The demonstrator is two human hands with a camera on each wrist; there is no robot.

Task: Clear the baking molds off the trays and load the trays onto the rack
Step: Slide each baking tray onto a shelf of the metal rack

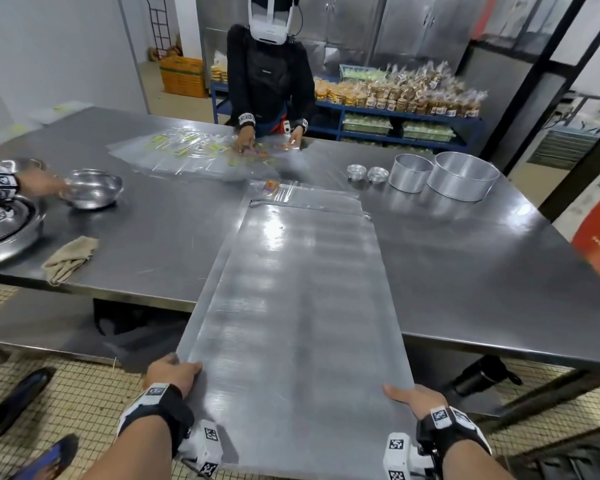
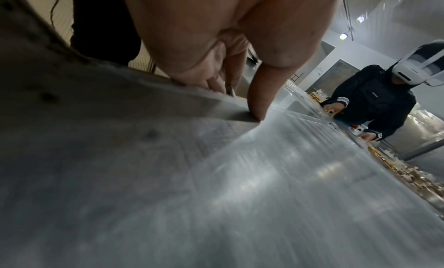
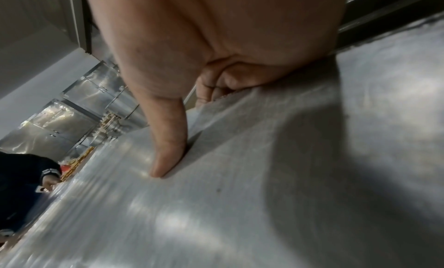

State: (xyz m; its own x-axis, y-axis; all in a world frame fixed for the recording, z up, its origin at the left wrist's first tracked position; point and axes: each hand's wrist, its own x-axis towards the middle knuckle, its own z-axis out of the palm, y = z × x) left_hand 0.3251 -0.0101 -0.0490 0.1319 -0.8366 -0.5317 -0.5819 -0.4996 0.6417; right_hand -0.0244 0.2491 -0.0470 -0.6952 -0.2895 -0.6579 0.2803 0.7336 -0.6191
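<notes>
Holding the top tray [image 1: 291, 306] by its near short edge, the left hand [image 1: 170, 374] and the right hand [image 1: 414, 396] each form a closed grip: thumb pressed flat on the upper face, fingers curled under the rim, as both wrist views confirm. The tray overhangs the near edge of the table [image 1: 465, 271]; its far end rests on further trays [image 1: 302, 199] stacked beneath it. Its surface is bare. The baking molds [image 1: 440, 174], two large rings and two small stacks, stand together on the table to the right, well apart from the tray.

Judged step: draw the tray clear of the stack for transfer to the rack. The rack is not in view.

Procedure:
- Keep both thumbs level so the sheet does not twist.
- Raise the far end slightly before pulling, so it does not drag the tray below.
- Keep the pull straight toward the body.

Clearances:
- Left: a cloth [image 1: 70, 258] near the table edge and metal bowls [image 1: 92, 188] attended by another person's hand.
- Far side: a second person working over plastic bags [image 1: 187, 154], just beyond the stack.
- Floor behind the near edge appears open, apart from feet at lower left.
</notes>
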